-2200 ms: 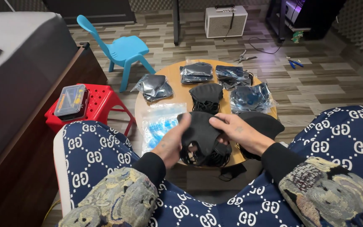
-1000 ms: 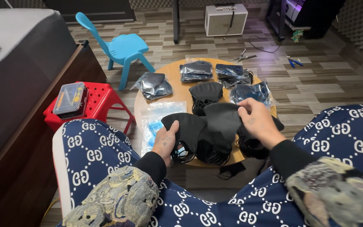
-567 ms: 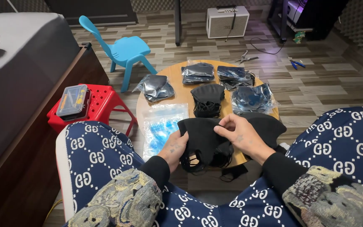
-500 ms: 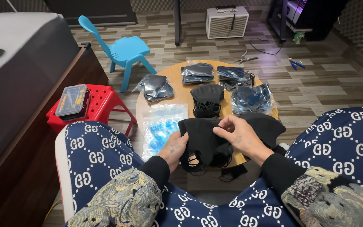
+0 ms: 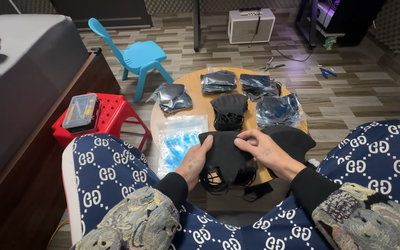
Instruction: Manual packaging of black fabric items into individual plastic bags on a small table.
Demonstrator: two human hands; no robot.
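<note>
My left hand (image 5: pixel 193 161) and my right hand (image 5: pixel 261 150) both grip a stack of black face masks (image 5: pixel 225 155) over the near edge of a small round wooden table (image 5: pixel 199 101). Ear loops hang below the stack. Another pile of black masks (image 5: pixel 228 110) lies at the table's middle, and a further black pile (image 5: pixel 296 137) rests just right of my right hand. Several clear bags of dark masks (image 5: pixel 218 81) lie along the far side. An empty-looking clear bag with blue print (image 5: pixel 180 138) lies left of my left hand.
A red plastic stool (image 5: pixel 112 113) with a clear organiser box (image 5: pixel 80 110) stands to the left, beside a grey bed (image 5: pixel 19 78). A blue child's chair (image 5: pixel 133 55) stands behind the table. A small white amplifier (image 5: pixel 251 25) and pliers (image 5: pixel 271 65) lie on the wood floor beyond. My patterned knees flank the table.
My right hand, which had lifted a mask to the right, has come back to the stack. Both hands now press the masks together at the table's near edge.
</note>
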